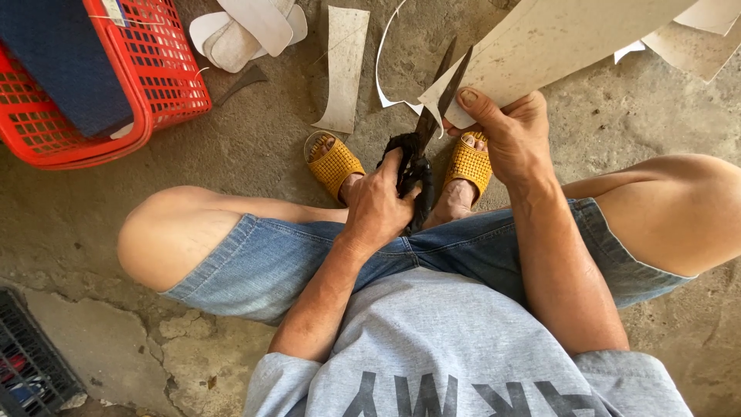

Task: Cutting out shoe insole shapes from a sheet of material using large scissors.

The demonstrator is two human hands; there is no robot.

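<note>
While the person sits low with knees spread over a rough concrete floor (255,147), the left hand (378,205) is closed around the black-wrapped handles of a pair of scissors (428,127), whose blades stand open and point away from the body. The right hand (509,131) pinches the near corner of a large pale sheet (556,38) between thumb and fingers, holding that corner right at the blades. Both feet wear yellow woven sandals (333,162) just beyond the hands. Pale cut strips (343,66) and white sole-shaped pieces (247,31) lie on the floor farther out, beside a red plastic basket (166,73) at the upper left.
</note>
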